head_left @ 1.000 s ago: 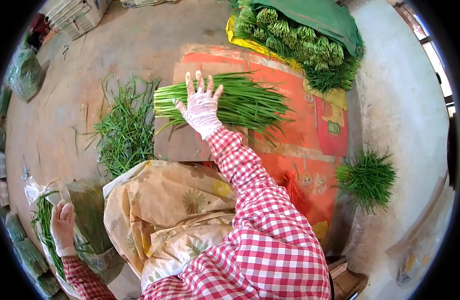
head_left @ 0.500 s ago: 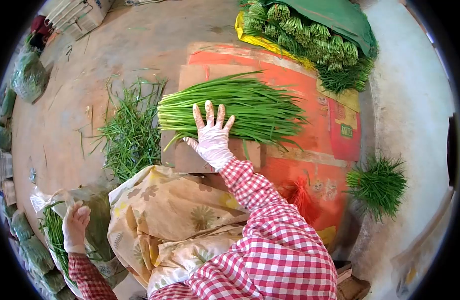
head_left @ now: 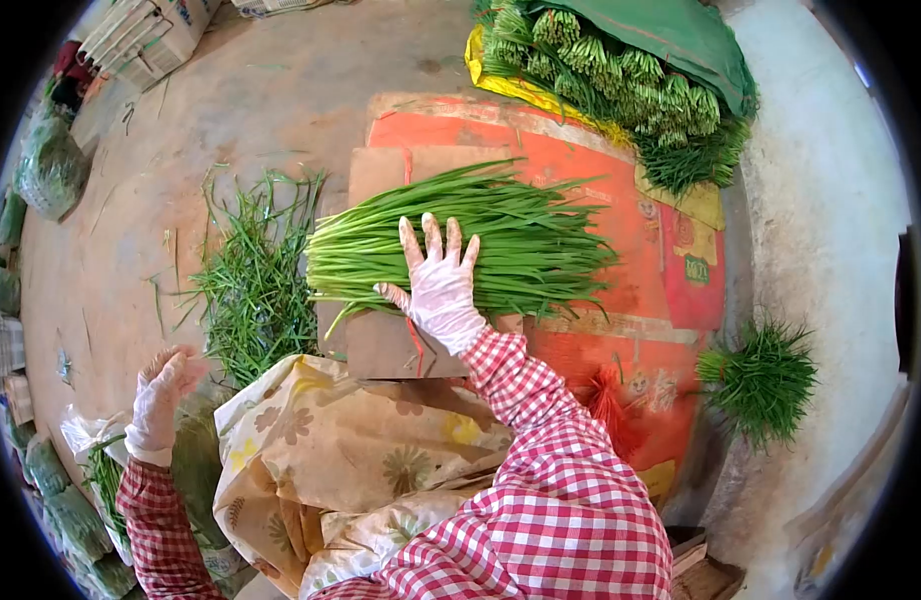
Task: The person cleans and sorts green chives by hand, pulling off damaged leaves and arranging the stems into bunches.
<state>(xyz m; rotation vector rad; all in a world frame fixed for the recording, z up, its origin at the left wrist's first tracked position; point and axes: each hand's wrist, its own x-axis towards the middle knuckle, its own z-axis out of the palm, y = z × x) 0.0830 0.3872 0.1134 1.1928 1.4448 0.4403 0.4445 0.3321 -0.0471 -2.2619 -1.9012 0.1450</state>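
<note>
Long green garlic chives [head_left: 541, 250] lie in a spread bundle across a cardboard piece [head_left: 381, 345], pale stem ends to the left. My right hand [head_left: 446, 300], in a thin whitish glove with soiled fingertips, rests flat on the bundle with fingers spread. A red tie [head_left: 417, 348] shows on the cardboard above and below the chives, its middle hidden under them. My left hand [head_left: 159, 405], gloved too, is raised above a clear plastic bag [head_left: 196, 450] of greens, touching nothing I can see; its fingers are blurred.
Loose chive scraps [head_left: 256, 280] lie on the floor at left. Bundled chives [head_left: 621, 80] are stacked under a green cover [head_left: 661, 35] at back right. A small bunch [head_left: 761, 380] sits at right. Red strings [head_left: 609, 405] lie on the orange cardboard [head_left: 561, 350]. A patterned apron [head_left: 351, 440] covers my lap.
My left hand has risen away from the bag of greens. My right hand stays on the chives, shifted slightly right across them, and more of the red tie shows.
</note>
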